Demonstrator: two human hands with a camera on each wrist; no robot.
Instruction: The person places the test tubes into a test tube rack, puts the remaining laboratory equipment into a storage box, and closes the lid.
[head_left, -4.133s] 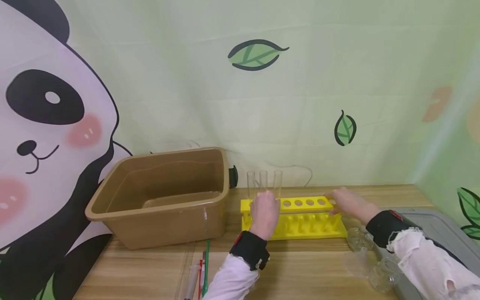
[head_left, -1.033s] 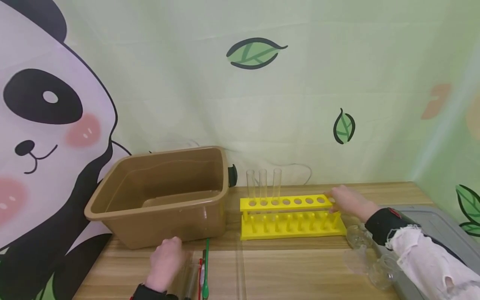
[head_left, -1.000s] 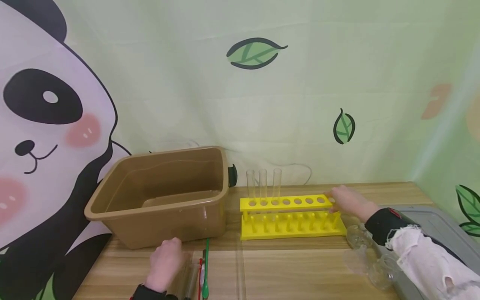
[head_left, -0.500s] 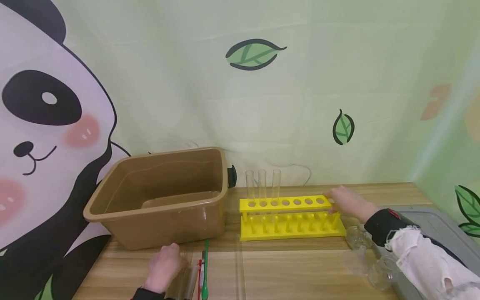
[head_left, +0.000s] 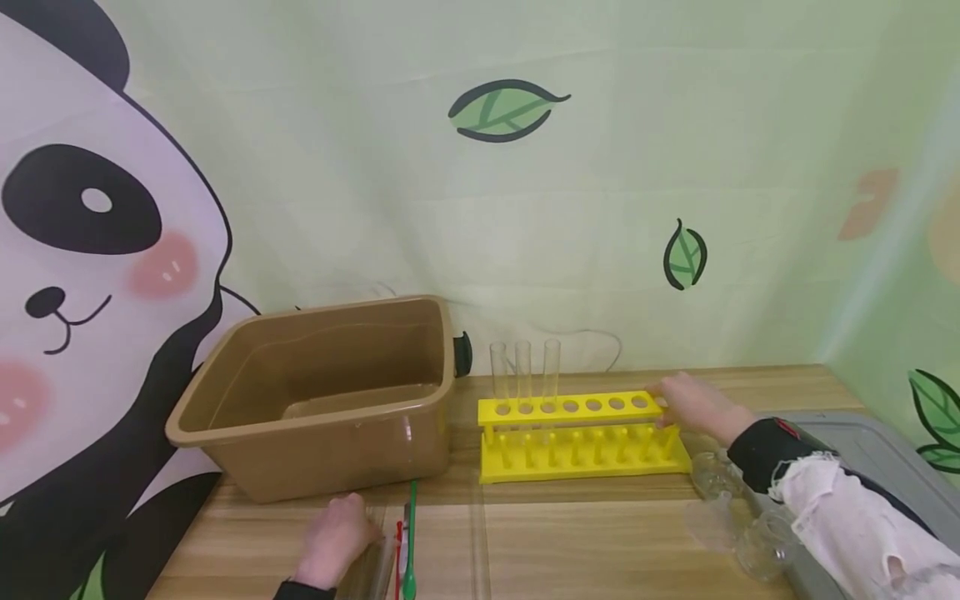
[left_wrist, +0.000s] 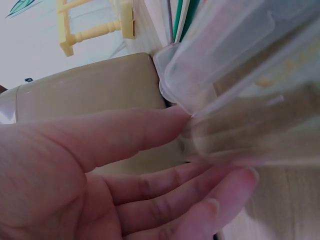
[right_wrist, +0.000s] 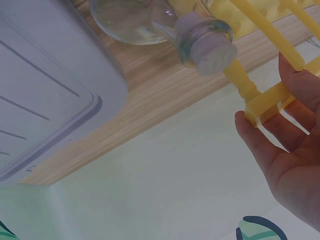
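Left hand [head_left: 337, 537] curls thumb and fingers about the end of a clear plastic box [left_wrist: 235, 65] at the near left of the table [head_left: 600, 542]; how firmly it grips cannot be told. Right hand [head_left: 693, 407] is partly closed, thumb on one side and fingers on the other, holding the right end of a yellow rack [head_left: 566, 467] that stands upright near the far edge. Three glass tubes [head_left: 523, 371] rise from the rack's leftmost holes. Just right of the box lie a red stick [head_left: 398, 550] and a green stick [head_left: 411, 533], side by side. Behind the left hand sits a brown tub [head_left: 322, 454], left of the rack. At right, glassware [head_left: 765, 546] rests beside a grey panel [head_left: 832, 442], over which the right forearm reaches; the right wrist view shows a pale stopper [right_wrist: 215, 52] in one glass neck. A green backdrop [head_left: 375, 192], printed with a panda and leaves, hangs behind.
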